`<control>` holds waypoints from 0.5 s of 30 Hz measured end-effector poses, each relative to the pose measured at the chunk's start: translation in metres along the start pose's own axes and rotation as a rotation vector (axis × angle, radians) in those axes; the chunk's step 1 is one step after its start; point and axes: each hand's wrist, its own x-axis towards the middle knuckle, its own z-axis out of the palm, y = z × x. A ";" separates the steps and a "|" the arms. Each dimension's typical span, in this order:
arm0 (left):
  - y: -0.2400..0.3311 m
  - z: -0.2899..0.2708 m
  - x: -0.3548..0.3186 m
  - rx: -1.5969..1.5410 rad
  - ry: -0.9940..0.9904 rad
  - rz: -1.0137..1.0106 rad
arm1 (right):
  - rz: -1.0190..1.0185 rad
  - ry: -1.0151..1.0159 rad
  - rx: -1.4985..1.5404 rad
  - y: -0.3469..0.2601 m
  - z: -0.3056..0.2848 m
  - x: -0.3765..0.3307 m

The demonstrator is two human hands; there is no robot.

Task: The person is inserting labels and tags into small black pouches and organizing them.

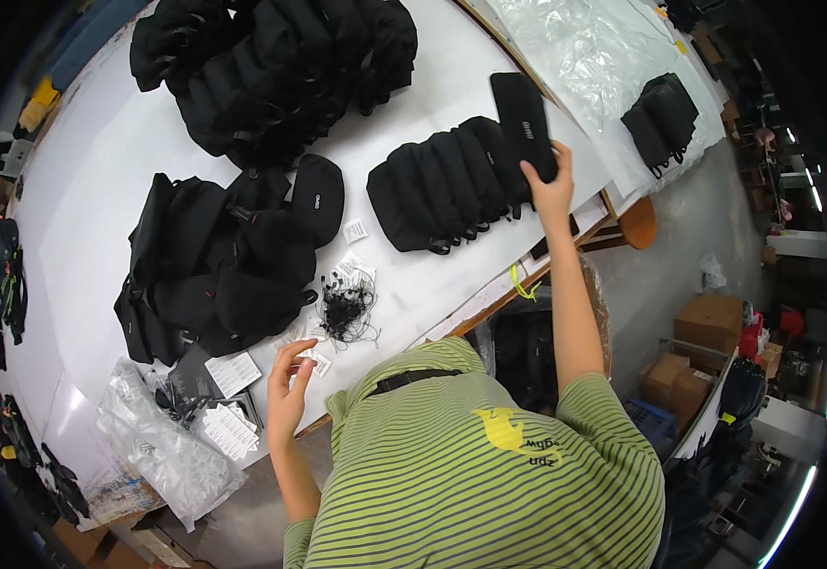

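My right hand [551, 185] is closed on the lower end of a flat black pouch [519, 109] with a small light mark. The pouch is at the right end of a row of several similar black pouches [432, 185], which lean on one another on the white table. My left hand [290, 384] is at the table's near edge with its fingers apart, and nothing shows in it. Beside its fingertips lie small white labels [321, 362] and a tangle of thin black cords [347, 308].
A heap of black bags [209, 266] lies to the left, with a larger pile [290, 76] behind it. Printed cards [228, 431] and a clear plastic bag [162, 455] are at the near left. More black pouches [662, 119] lie on plastic sheeting [584, 47] at right. A wooden stool [638, 223] stands below.
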 end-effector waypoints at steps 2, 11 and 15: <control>0.000 0.002 0.003 -0.029 -0.011 -0.026 | -0.119 -0.007 -0.268 0.020 0.023 0.002; -0.014 0.002 0.000 -0.125 -0.054 -0.105 | 0.100 -0.228 -0.362 0.059 0.064 -0.023; -0.022 -0.012 -0.005 0.020 0.010 -0.100 | 0.025 -0.425 -0.579 0.065 0.069 -0.023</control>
